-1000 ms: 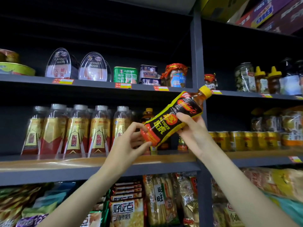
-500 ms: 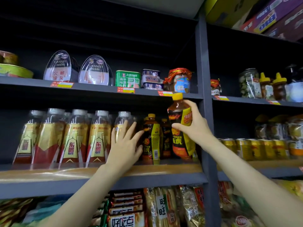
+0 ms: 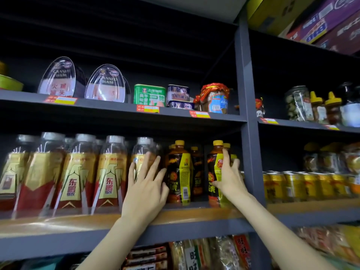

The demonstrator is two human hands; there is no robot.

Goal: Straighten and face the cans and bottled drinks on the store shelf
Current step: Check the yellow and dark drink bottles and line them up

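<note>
Wooden and pale is the shelf board (image 3: 194,213) nearest to the viewer, with a grey metal front edge; both bare forearms cross over it. The left hand (image 3: 146,184) lies with straight, spread fingers against the front of a clear plastic bottle (image 3: 142,152), its thumb close to the dark bottle (image 3: 179,172) just to its right. This dark bottle has a yellow cap and a glossy black, orange and yellow label, and it stands upright with the barcode side to the front.

The right hand (image 3: 228,176) grips a second dark bottle with yellow cap (image 3: 214,168), fingers curled around its right side, thumb on the label. That bottle stands upright on the board, just left of the grey steel post (image 3: 251,152). Between the two hands, more of the same dark bottles stand behind, partly hidden.

Left of the left hand runs a row of tall clear bottles (image 3: 76,172) with silver caps and gold-red labels; they crowd tight together. Right of the post, golden cans (image 3: 303,184) stand in a line, blurred.

Above the hands, further back, the upper shelf carries oval ham tins (image 3: 105,84), a green rectangular tin (image 3: 150,94) and a glass jar with red wrapped lid (image 3: 214,98).
</note>
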